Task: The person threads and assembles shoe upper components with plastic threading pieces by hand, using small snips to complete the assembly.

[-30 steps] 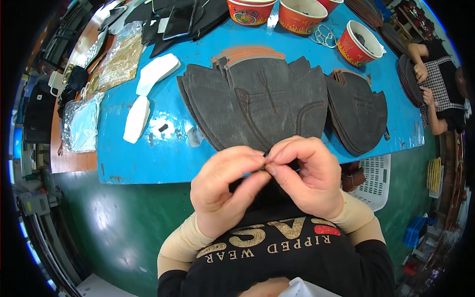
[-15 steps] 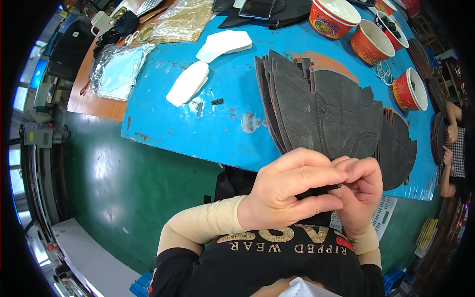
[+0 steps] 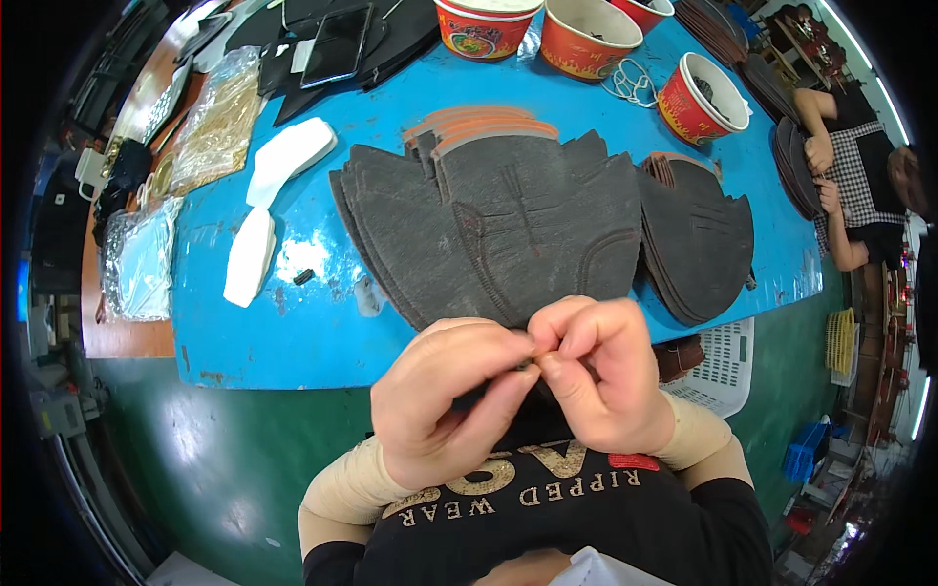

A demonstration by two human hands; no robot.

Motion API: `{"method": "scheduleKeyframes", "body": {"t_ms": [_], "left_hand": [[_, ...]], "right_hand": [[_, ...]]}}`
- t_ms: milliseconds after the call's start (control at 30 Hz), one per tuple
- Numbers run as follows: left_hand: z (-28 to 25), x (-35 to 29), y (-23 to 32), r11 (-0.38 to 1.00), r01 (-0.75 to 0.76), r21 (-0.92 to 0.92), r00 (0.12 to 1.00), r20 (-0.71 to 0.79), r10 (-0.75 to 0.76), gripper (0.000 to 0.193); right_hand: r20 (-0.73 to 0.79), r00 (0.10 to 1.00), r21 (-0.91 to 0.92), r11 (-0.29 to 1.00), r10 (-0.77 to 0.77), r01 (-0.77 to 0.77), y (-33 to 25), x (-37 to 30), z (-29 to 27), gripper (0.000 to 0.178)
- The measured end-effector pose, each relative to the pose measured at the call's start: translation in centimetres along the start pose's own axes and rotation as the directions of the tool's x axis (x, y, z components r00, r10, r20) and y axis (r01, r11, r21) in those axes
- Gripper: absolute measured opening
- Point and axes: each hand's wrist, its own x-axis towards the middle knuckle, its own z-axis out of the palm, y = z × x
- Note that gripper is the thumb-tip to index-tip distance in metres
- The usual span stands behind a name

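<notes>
My left hand (image 3: pixel 440 400) and my right hand (image 3: pixel 606 371) meet fingertip to fingertip over my lap, just off the table's front edge. Both are closed in a pinch. Something tiny and dark shows between the tips, too small and covered to name. Directly beyond my fingers lies a stack of dark grey leather-like cut pieces (image 3: pixel 547 225) with stitched lines and orange-brown edges. A smaller stack of similar pieces (image 3: pixel 699 239) sits to its right. On the blue table (image 3: pixel 322 342), left of the large stack, rests a small black bit (image 3: pixel 304 277).
Two white shaped pads (image 3: pixel 290 158) lie at left, a phone (image 3: pixel 337 46) on black sheets behind. Red paper tubs (image 3: pixel 591 39) and looped white string (image 3: pixel 633 83) stand at the back. A white basket (image 3: pixel 728 366) is below the right edge. Another person's hands (image 3: pixel 819 156) are far right.
The view has turned, so the table's things sit further left. My hands stay together, with the fingertips now meeting; the dark bit between them shows less than before.
</notes>
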Motion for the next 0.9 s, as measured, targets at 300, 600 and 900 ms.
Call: {"method": "scheduleKeyframes", "body": {"t_ms": [300, 600, 900], "left_hand": [[-1.1, 1.2, 0.2, 0.980, -0.180, 0.088, 0.976, 0.144, 0.167, 0.029], [-1.7, 1.5, 0.1, 0.978, -0.202, 0.053, 0.961, 0.204, 0.188, 0.031], [-1.4, 1.2, 0.1, 0.941, -0.305, 0.147, 0.939, 0.208, 0.272, 0.031]], "right_hand": [[0.080, 0.993, -0.056, 0.995, -0.083, 0.088, 0.1, 1.2, -0.9, 0.026], [0.023, 0.999, 0.172, 0.984, 0.049, -0.053, 0.2, 0.9, -0.6, 0.035], [0.042, 0.998, 0.041, 0.999, -0.037, 0.035, 0.0, 0.5, -0.7, 0.030]]}}
